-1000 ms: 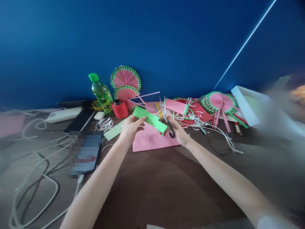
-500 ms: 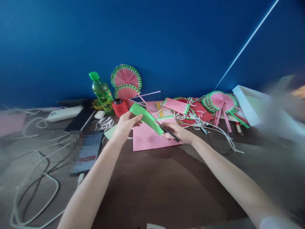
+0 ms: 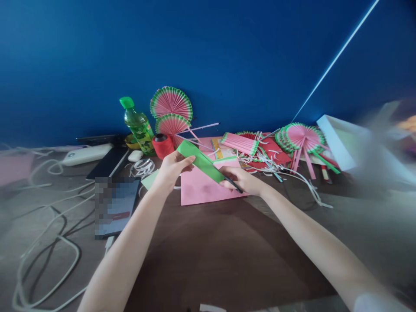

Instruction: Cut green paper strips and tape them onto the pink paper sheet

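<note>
Head view, the only one. Left hand [image 3: 170, 169] pinches the upper-left end of a green paper strip [image 3: 200, 161], fingers and thumb closed on it, holding it in the air above a pink sheet [image 3: 201, 190] that lies flat on the brown table [image 3: 227, 251]. The strip's long axis runs from upper left down to lower right, straight across the gap between the two hands. Right hand [image 3: 242, 181] meets the strip's lower-right end, fingers curled shut around the dark handles of scissors [image 3: 232, 183]. The blades pass behind the green paper, so whether they are parted cannot be told. Both hands sit at the strip's ends, the left at the higher one.

Behind: red thread spool [image 3: 163, 146], green bottle [image 3: 138, 127], pleated pink-and-green paper fans [image 3: 171, 104], paper trimmings. A tablet [image 3: 115, 206] lies left of the left forearm.
</note>
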A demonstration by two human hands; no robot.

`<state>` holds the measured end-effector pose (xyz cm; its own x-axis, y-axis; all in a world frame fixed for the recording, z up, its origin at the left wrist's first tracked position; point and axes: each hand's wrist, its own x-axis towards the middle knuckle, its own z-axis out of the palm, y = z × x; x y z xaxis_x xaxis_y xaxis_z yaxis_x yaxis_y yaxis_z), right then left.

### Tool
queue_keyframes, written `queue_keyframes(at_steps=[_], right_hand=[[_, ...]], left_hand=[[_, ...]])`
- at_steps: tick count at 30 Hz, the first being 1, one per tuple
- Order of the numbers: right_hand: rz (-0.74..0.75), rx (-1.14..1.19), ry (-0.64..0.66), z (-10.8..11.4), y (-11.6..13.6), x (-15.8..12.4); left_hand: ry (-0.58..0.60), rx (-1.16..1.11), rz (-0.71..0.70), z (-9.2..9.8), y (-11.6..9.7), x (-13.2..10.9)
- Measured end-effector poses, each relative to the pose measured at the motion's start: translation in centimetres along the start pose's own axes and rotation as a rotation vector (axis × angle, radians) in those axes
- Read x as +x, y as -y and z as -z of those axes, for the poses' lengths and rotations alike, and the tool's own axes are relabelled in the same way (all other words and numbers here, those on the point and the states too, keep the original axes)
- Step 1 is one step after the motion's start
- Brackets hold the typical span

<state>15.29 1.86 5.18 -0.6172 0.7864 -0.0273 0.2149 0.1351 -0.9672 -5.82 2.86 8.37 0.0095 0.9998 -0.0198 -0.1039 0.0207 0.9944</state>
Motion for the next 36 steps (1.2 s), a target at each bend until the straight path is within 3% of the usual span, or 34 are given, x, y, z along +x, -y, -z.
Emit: queue_keyframes(at_steps=[36], right_hand=[[0.009,-0.009,-0.069,-0.11,0.68,-0.04]], left_hand=[[-0.029,-0.022,0.045,0.10,0.10,0.18]])
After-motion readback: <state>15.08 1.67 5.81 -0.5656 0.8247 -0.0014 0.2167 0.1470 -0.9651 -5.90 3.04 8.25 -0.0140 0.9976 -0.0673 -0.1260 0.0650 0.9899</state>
